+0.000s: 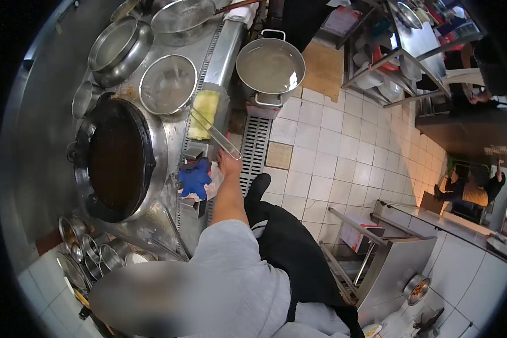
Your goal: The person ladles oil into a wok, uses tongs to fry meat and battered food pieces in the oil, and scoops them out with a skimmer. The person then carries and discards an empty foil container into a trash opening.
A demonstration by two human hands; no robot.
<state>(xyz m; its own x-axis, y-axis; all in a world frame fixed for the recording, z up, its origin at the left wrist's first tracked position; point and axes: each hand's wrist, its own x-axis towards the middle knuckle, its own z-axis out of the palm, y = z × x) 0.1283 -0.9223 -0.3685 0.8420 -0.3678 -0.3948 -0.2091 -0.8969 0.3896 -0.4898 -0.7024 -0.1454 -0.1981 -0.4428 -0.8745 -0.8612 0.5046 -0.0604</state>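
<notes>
Over the edge of the bench [176,135]: the near strainer [168,84] had its basket resting beside the wok [117,160], its long handle [216,135] passing over the yellow cloth [204,112].
Hands: one hand [229,163] lay at the looped handle end; whether its fingers were closed on it could not be told. The other was out of view.
Handle: a hold near the loop's end, thumb along the wire, would have best checked twisting; a grip farther in would have eased the basket's weight.
Basket: keeping it level and lifting before turning would have kept its rim off the wok.
Cloths: the handle was better raised than dragged, so the yellow one did not bunch up.
Strainers: two, counting the far one [183,16].
Wok: one, dark inside.
Stockpot: one [270,66], two-handled, holding cloudy liquid.
Cloth colours: one yellow, one blue [195,179].
Small pans: several [111,254] at the lower left, overlapping too much for a sure count.
Others: at least two people, one seated [474,192], one partly visible [481,96].
</notes>
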